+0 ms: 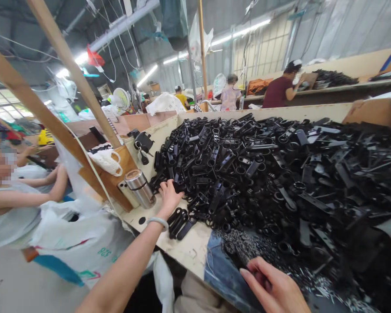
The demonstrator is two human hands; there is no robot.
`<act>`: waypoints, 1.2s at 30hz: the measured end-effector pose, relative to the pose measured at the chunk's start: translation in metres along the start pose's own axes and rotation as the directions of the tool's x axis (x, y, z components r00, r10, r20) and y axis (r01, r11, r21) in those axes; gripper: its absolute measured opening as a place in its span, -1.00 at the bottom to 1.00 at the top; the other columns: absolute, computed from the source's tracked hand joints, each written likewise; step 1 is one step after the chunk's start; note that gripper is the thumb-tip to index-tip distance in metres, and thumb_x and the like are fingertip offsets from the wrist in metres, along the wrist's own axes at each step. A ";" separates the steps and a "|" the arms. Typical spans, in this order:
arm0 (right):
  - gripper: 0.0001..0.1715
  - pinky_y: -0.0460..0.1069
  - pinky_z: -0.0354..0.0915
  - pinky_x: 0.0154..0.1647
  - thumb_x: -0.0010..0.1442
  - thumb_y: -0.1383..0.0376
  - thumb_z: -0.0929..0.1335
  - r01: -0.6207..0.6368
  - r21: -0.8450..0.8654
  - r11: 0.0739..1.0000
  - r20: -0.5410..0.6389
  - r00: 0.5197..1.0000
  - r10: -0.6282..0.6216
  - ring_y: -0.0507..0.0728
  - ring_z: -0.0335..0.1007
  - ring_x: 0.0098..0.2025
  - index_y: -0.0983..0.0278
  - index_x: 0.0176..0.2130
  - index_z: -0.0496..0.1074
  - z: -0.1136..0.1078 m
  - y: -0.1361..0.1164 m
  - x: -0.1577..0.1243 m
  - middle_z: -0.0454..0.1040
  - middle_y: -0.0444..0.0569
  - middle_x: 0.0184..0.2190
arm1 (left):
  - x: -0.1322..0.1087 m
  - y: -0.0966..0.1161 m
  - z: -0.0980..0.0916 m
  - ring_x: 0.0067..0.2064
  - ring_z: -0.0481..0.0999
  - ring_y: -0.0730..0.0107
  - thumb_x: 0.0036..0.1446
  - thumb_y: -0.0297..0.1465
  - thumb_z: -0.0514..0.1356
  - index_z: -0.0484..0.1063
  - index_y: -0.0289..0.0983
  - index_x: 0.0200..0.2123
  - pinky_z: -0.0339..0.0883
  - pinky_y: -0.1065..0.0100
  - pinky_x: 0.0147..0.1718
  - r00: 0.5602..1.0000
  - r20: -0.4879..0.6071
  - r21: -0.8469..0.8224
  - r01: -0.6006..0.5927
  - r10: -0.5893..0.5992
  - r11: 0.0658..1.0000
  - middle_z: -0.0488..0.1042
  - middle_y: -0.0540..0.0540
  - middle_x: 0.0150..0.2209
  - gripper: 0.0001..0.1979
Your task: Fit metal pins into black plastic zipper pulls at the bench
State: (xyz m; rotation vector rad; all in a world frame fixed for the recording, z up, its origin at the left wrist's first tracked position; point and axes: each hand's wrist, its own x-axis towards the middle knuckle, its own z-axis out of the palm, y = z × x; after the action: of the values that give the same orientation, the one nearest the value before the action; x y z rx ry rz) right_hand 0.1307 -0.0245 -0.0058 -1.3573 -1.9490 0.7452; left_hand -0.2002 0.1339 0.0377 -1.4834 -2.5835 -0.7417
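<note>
Black plastic clips lie heaped across the worktop. The left hand digs its fingers into the heap's foot, just beside a steel flask. The right hand hovers curled over small metal bits. I cannot tell whether either grip holds anything. Pulling at the foot could slide the heap, toppling the flask or spilling clips over the near edge.
</note>
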 end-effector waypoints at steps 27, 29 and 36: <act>-0.59 -0.09 0.15 -0.51 0.34 -0.01 0.30 -0.048 -0.043 0.998 0.017 0.999 0.049 0.07 0.30 -0.56 0.17 -0.43 0.38 -0.007 -0.005 0.001 0.36 -0.21 -0.60 | -0.065 0.127 0.017 0.19 0.40 0.02 -0.04 -0.61 0.30 0.39 -0.17 0.02 0.34 0.06 0.16 0.924 0.029 -0.440 -0.330 0.381 0.835 0.23 -0.22 0.14 -0.48; -0.59 -0.09 0.16 -0.51 0.33 -0.02 0.30 -0.056 -0.043 0.998 0.001 0.998 0.056 0.07 0.30 -0.57 0.17 -0.43 0.39 -0.010 -0.003 0.001 0.36 -0.21 -0.61 | -0.064 0.129 0.007 0.21 0.39 -0.12 -0.11 -0.63 0.29 0.37 -0.12 0.09 0.34 -0.03 0.15 0.890 0.138 -0.422 -0.344 0.435 0.839 0.18 -0.25 0.22 -0.35; -0.60 -0.08 0.15 -0.49 0.32 0.02 0.30 -0.090 -0.038 0.995 0.024 0.996 0.091 0.08 0.32 -0.55 0.18 -0.44 0.39 -0.013 -0.007 0.000 0.38 -0.19 -0.61 | -0.020 0.100 -0.049 0.34 0.34 -0.09 -0.19 -0.71 0.24 0.25 0.04 0.34 0.25 0.01 0.28 0.651 0.412 -0.459 -0.456 0.637 0.763 0.24 -0.13 0.40 0.00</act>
State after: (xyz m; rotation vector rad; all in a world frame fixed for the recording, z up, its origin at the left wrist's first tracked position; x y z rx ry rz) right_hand 0.1369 -0.0252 0.0076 -1.4729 -1.9410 0.7760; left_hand -0.1149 0.1377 0.1125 -2.7845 -2.1028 -0.7343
